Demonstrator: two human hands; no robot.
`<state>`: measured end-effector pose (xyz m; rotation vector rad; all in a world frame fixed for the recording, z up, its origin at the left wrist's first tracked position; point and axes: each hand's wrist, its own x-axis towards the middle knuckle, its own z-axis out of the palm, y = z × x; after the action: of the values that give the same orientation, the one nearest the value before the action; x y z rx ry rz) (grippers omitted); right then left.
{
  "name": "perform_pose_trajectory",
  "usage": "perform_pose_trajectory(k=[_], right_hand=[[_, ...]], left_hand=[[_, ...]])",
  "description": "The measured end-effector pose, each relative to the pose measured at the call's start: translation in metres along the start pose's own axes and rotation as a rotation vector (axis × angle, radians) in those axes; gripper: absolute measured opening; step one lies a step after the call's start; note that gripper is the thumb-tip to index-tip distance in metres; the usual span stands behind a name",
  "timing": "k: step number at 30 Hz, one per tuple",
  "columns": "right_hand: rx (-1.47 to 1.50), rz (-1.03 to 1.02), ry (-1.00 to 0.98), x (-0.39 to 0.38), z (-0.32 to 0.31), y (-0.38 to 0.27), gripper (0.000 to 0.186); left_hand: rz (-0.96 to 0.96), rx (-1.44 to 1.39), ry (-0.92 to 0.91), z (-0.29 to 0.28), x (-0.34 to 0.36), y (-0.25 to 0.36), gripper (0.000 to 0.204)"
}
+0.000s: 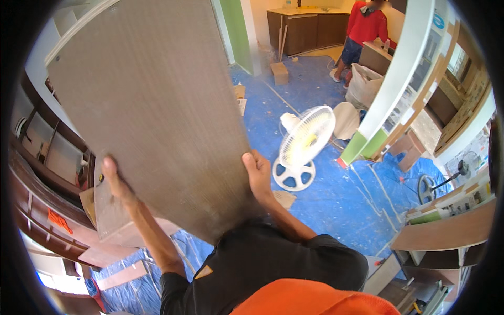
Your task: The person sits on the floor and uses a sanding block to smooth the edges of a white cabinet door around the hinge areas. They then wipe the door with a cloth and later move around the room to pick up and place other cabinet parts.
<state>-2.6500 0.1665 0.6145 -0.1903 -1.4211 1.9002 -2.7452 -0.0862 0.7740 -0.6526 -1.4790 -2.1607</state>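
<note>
A large grey-brown wood-grain panel (163,100) stands tall before me, slightly tilted, its lower end close against my black shirt. My left hand (118,184) grips its left edge, thumb up along the face. On the opposite edge, my right hand (258,170) is closed around it with the thumb in front. The fingers of both hands are mostly hidden behind the panel. Beyond my left wrist, part of another pale brown board (118,220) shows lower down.
Blue sheeting (336,210) covers the floor. A white fan (304,144) stands right of the panel. Farther off, a person in red (366,26) is beside a white sack (364,86). Open cabinet frames (42,178) line the left; a white post (391,79) rises at right.
</note>
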Motion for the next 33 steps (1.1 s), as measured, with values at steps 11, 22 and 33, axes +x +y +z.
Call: perform_pose_trajectory(k=[11, 22, 33], right_hand=[[-0.026, -0.003, 0.252, 0.178, 0.115, 0.072, 0.041], [-0.058, -0.002, 0.316, 0.391, 0.118, 0.193, 0.045], [-0.203, -0.002, 0.424, 0.645, 0.052, 0.226, 0.049]], left_hand=[[-0.197, 0.008, -0.143, 0.043, 0.25, -0.179, 0.076], [-0.212, -0.04, -0.237, 0.136, 0.388, -0.36, 0.087], [-0.313, -0.087, -0.267, 0.336, 0.534, -0.551, 0.091]])
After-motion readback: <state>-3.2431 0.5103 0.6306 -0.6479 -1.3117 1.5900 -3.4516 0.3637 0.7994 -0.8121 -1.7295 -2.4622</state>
